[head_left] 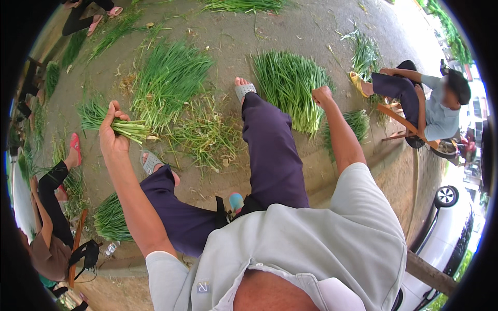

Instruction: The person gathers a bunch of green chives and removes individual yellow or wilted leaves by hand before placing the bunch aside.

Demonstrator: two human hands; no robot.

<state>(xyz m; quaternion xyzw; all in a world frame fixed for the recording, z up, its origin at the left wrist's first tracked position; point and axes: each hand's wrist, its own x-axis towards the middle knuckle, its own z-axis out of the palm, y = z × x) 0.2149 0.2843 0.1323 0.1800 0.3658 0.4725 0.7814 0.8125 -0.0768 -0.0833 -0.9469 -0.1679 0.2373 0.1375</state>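
My left hand (114,129) is closed round a bunch of chives (132,129), the pale stem ends pointing right and the green leaves left. It is raised at the left, beside a large loose pile of chives (171,78). At the right, my right hand (322,97) is closed in a fist over the edge of a neatly laid heap of chives (293,85). Whatever its fingers hold, if anything, is hidden. Between my feet lies a scatter of yellowish trimmings and stalks (207,132).
A seated person (441,98) is on a wooden chair at the right, near another bunch of chives (364,54). Another person (52,243) sits at the left. Small chive heaps (111,217) lie by my legs. A white car (441,249) is parked at the lower right.
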